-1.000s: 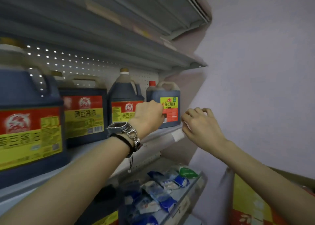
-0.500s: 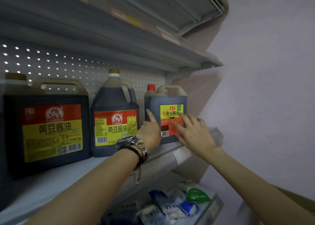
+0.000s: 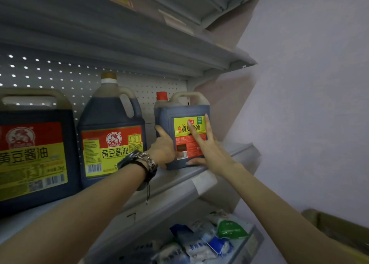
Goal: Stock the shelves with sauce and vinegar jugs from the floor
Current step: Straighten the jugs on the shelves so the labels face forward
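Small jug (image 3: 180, 111): stands upright at the right end of the shelf (image 3: 235, 151), near its front edge, with the yellow and red label facing out.
Cap (image 3: 162, 95): red, seated on the small jug's neck beside the moulded handle.
Left hand (image 3: 163, 147): rests against the small jug's left side, low on the body.
Left hand hold: index finger (image 3: 160, 130) lies straight up the jug's left face. The other fingers are hidden behind the back of the hand. No finger is seen wrapped round the jug.
Right hand (image 3: 207, 149): lies flat on the front of the small jug, over the label.
Right hand hold: fingers (image 3: 206, 123) are straight, spread and pressed on the label. The thumb (image 3: 194, 161) lies along the jug's bottom front edge. It grasps nothing.
Middle jug (image 3: 111, 123): round-shouldered, dark contents, red and yellow label, upright just left of the small jug, apart from it.
Large jug (image 3: 34, 153): square, same label design, upright at the left, just beside the middle jug.
Back panel (image 3: 50, 73): perforated sheet behind all three jugs.
Upper shelf (image 3: 139, 43): grey, directly above the jugs, seen from below.
Wristwear (image 3: 139, 161): a watch, a chain bracelet and a dark cord on the left wrist.
Lower shelf: holds blue and white packets (image 3: 199, 241) and one green packet (image 3: 231, 228).
Wall (image 3: 309, 103): plain, pale, at the right of the shelving.
Cardboard box (image 3: 335, 223): at the lower right, below the right forearm, partly out of view.
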